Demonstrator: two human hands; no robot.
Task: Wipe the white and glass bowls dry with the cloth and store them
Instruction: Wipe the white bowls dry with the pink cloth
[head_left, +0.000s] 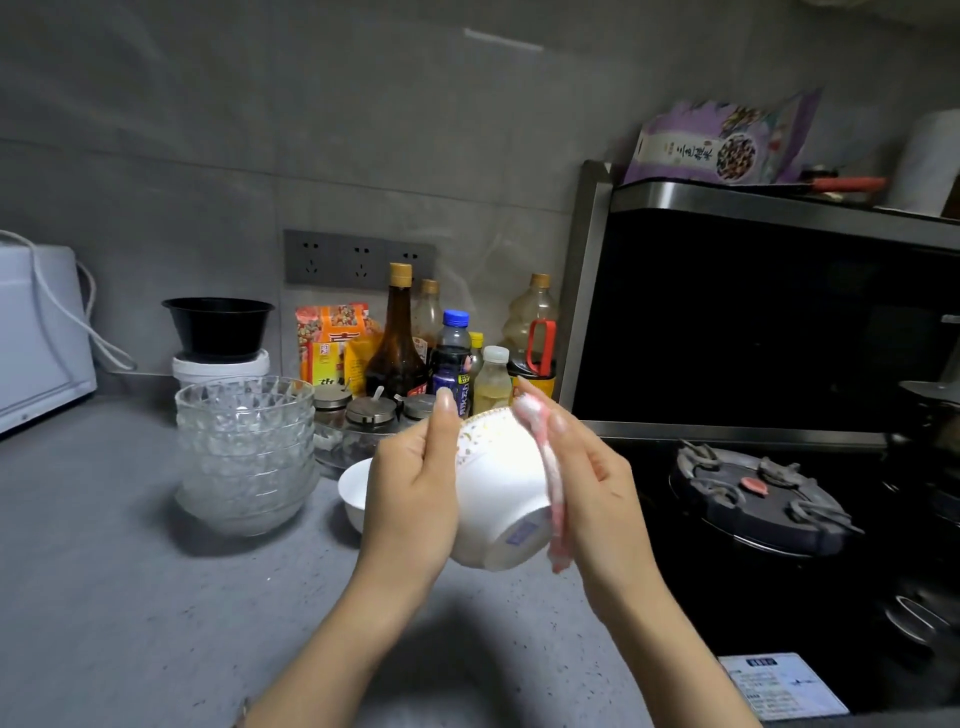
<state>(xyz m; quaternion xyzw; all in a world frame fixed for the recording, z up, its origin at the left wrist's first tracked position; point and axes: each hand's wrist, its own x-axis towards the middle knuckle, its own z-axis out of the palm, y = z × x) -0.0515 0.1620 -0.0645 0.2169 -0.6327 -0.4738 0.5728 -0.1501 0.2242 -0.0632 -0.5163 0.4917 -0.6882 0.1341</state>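
White porcelain bowl with gold-patterned rim (496, 493), tilted foot-forward at frame centre, clear of the counter. Gripped at its nine-o'clock side by the left hand (410, 499), fingers wrapped round the wall. Pressed at three o'clock by the right hand (592, 483), closed on a thin pink-and-white cloth (553, 499).

Likely risks: slipping from a damp one-handed grip onto the speckled grey stone counter (130, 597); knocking the second plain white bowl (356, 491) sitting just behind.

Farther, at ten o'clock, stacked cut-glass bowls (244, 452). At three o'clock, black gas hob (758, 499). Beyond, sauce bottles (447, 353) against grey tiled wall (260, 130).
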